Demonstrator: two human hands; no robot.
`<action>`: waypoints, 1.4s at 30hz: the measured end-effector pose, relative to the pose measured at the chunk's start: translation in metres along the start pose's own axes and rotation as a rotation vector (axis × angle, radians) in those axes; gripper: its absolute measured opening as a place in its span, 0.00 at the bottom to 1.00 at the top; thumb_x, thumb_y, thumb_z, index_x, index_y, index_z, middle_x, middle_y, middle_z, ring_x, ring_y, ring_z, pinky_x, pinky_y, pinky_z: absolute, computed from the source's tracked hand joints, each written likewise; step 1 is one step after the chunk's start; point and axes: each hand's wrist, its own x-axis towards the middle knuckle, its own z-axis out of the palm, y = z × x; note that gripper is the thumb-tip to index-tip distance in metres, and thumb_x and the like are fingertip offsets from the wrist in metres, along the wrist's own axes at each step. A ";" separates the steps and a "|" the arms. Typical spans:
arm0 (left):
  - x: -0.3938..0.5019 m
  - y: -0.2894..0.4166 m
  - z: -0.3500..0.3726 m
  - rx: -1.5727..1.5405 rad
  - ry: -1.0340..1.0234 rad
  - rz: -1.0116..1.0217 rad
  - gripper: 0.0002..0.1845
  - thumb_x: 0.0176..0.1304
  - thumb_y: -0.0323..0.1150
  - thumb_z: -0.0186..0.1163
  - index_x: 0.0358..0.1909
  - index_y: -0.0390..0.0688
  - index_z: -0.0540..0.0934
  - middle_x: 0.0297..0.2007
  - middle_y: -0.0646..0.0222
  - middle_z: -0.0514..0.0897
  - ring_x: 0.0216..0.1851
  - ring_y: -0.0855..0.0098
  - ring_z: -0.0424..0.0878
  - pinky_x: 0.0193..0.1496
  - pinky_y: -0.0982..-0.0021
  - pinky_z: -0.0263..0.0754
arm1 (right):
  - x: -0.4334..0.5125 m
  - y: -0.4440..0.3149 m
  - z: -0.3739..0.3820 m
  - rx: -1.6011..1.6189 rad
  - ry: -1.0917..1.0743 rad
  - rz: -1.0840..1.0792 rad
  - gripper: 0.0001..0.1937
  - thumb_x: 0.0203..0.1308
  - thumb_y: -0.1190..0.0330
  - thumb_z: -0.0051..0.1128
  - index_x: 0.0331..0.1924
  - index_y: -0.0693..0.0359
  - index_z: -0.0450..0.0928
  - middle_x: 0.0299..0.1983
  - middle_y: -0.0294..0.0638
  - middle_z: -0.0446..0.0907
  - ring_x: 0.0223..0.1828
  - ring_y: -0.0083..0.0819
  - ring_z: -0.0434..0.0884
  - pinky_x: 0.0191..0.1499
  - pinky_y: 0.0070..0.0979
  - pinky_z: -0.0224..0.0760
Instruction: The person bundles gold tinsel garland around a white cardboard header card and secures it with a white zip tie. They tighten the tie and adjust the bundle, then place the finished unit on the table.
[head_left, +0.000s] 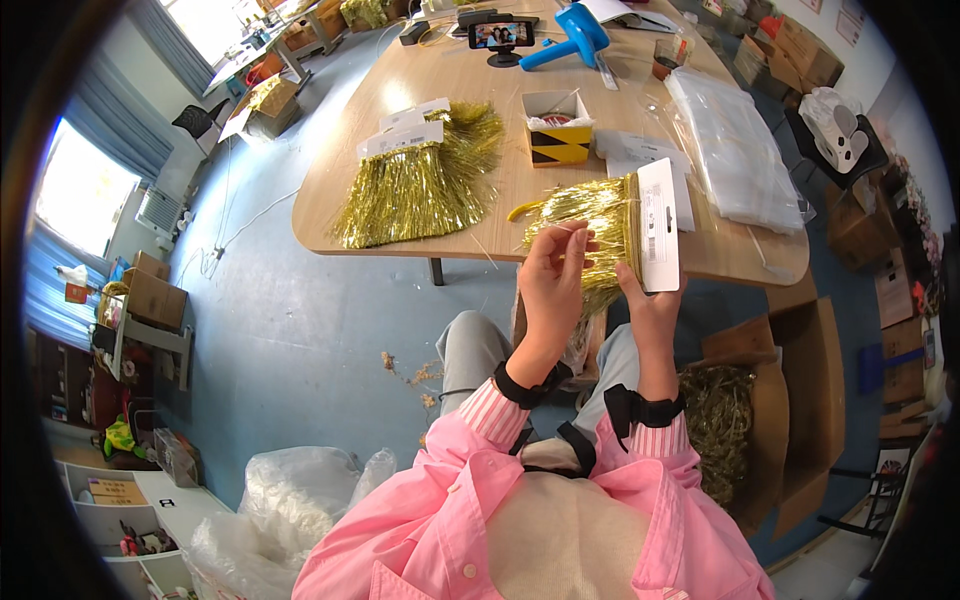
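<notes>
My right hand (654, 300) holds a bundle of gold tinsel fringe (592, 206) by its white header card (658, 225), thumb on the fringe side. The card bears printing and has a slot along its outer edge. My left hand (553, 266) is in front of the strands, thumb and fingers drawn together. A thin pale strand shows near those fingertips, but whether they grip it is unclear. Left of my hands, more carded gold tinsel fringe (405, 187) lies overlapped on the wooden table (442, 236). A yellow strip (523, 211) pokes out beside the held bundle.
Behind my hands stands a small box with black-and-yellow striping (559, 142). Clear plastic bags (735, 150) lie right, near a glass of dark liquid (666, 58). Farther back are a phone on a stand (501, 36) and a blue tool (574, 37). An open carton (772, 420) holds tinsel.
</notes>
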 end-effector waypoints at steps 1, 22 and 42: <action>0.000 -0.003 0.000 -0.015 -0.012 -0.027 0.08 0.76 0.28 0.58 0.49 0.34 0.79 0.42 0.68 0.86 0.43 0.78 0.86 0.43 0.77 0.80 | 0.000 -0.003 0.000 0.129 -0.025 0.035 0.25 0.63 0.72 0.69 0.61 0.71 0.71 0.56 0.45 0.80 0.52 0.29 0.80 0.55 0.27 0.73; -0.012 -0.010 -0.018 -0.032 0.059 -0.064 0.07 0.71 0.22 0.62 0.48 0.32 0.82 0.42 0.64 0.89 0.45 0.76 0.87 0.50 0.77 0.81 | -0.011 -0.018 -0.007 0.471 -0.076 0.228 0.18 0.63 0.75 0.67 0.56 0.71 0.78 0.50 0.38 0.84 0.47 0.21 0.81 0.49 0.19 0.74; -0.031 -0.010 0.003 0.134 -0.019 -0.031 0.07 0.69 0.22 0.64 0.46 0.32 0.82 0.38 0.65 0.89 0.42 0.78 0.87 0.48 0.77 0.81 | -0.018 -0.007 -0.011 0.587 -0.050 0.326 0.16 0.64 0.75 0.68 0.55 0.70 0.81 0.47 0.36 0.85 0.46 0.20 0.82 0.49 0.20 0.74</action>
